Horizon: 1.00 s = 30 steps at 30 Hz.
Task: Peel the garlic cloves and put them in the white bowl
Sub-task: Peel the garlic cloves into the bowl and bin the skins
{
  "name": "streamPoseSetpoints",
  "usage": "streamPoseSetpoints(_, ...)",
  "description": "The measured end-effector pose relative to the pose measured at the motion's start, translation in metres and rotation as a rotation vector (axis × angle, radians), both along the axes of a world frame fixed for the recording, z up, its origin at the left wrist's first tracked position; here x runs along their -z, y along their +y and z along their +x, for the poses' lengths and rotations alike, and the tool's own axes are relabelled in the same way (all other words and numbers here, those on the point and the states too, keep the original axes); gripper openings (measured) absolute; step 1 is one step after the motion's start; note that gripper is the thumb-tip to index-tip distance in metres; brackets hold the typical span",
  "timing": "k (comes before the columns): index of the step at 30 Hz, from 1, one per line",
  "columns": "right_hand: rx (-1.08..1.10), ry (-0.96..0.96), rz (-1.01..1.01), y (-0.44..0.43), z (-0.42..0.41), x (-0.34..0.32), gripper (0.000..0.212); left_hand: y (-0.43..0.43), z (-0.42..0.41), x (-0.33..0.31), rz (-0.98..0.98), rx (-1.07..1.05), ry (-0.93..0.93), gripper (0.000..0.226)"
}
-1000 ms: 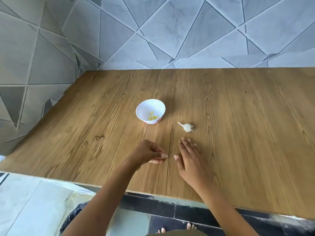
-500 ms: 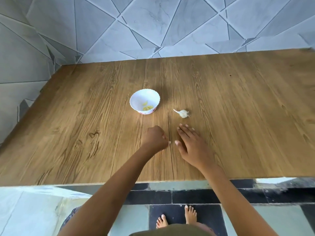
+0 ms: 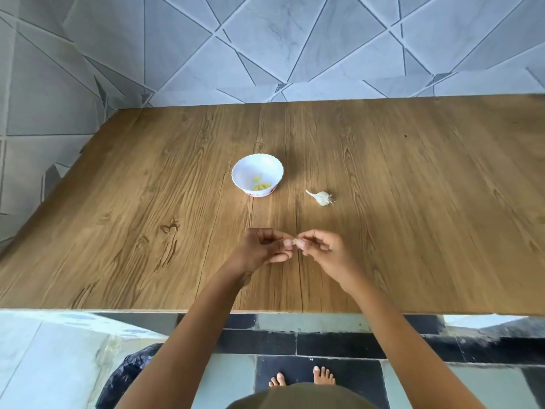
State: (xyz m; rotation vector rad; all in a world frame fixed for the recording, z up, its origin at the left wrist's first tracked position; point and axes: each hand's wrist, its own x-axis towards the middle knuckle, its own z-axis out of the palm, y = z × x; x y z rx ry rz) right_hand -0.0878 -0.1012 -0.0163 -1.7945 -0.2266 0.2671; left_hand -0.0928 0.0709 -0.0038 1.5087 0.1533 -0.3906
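Note:
A small garlic clove [image 3: 294, 242] is pinched between the fingertips of my left hand [image 3: 262, 249] and my right hand [image 3: 323, 249], a little above the wooden table [image 3: 147, 231]. Most of the clove is hidden by the fingers. Farther back stands the white bowl [image 3: 274, 168] with a scalloped rim, and a few yellowish peeled cloves [image 3: 261, 185] lie in it. To the right of the bowl a garlic bulb [image 3: 322, 198] with a stalk and roots lies on the table.
A tiled wall [image 3: 265, 48] runs behind the table and along its left side. The table's front edge [image 3: 265, 311] is close to my body. Below it are floor tiles, my bare feet [image 3: 303, 377] and a dark bag [image 3: 126, 376] at the left.
My left hand picked a clove up off the table. My right hand rose from lying flat and now pinches the same clove. The view tilted down.

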Motion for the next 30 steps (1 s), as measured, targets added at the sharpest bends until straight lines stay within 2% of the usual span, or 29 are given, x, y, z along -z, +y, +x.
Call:
streamPoseSetpoints(4, -0.033, 0.065, -0.032, 0.001, 0.002, -0.001, 0.009, -0.003, -0.002, 0.002, 0.008, -0.010, -0.010, 0.013)
streamPoseSetpoints(7, 0.008, 0.181, -0.038, 0.004, 0.002, -0.004, 0.017, -0.010, -0.004, 0.003, 0.092, -0.049, -0.116, 0.010)
streamPoseSetpoints(12, 0.055, 0.585, 0.187, 0.007, 0.007, -0.017, 0.019, -0.016, -0.009, 0.018, 0.519, -0.121, -0.581, 0.011)
streamPoseSetpoints(15, 0.062, 0.661, 0.291, 0.009, 0.006, -0.018, 0.019, -0.015, -0.008, 0.021, 0.817, -0.106, -0.900, 0.029)
streamPoseSetpoints(17, 0.081, 0.489, 0.157, 0.012, 0.004, -0.013, 0.025, -0.017, -0.008, 0.022, 0.923, -0.115, -0.926, 0.034)
streamPoseSetpoints(18, 0.089, 0.355, 0.063, 0.014, 0.003, -0.010, 0.028, -0.019, -0.008, 0.021, 0.912, -0.127, -0.900, 0.035)
streamPoseSetpoints(21, 0.086, -0.116, -0.067, 0.016, 0.003, -0.003, 0.024, -0.024, -0.010, 0.017, 0.744, -0.161, -0.768, 0.036)
streamPoseSetpoints(24, 0.047, -0.477, -0.055, 0.008, 0.007, 0.004, 0.022, -0.027, -0.011, 0.003, 0.474, -0.111, -0.453, 0.027)
streamPoseSetpoints(26, 0.017, -0.617, -0.090, 0.004, 0.010, 0.007, 0.019, -0.029, -0.013, -0.003, 0.221, -0.063, -0.233, 0.022)
streamPoseSetpoints(28, 0.012, -0.668, -0.108, 0.001, 0.012, 0.011, 0.021, -0.028, -0.015, -0.007, 0.046, -0.039, -0.090, 0.021)
streamPoseSetpoints(29, 0.009, -0.628, -0.093, 0.001, 0.012, 0.012, 0.024, -0.026, -0.015, -0.008, 0.045, -0.034, -0.083, 0.021)
streamPoseSetpoints(30, 0.011, -0.527, -0.074, 0.001, 0.010, 0.012, 0.027, -0.024, -0.014, -0.007, 0.137, -0.033, -0.142, 0.021)
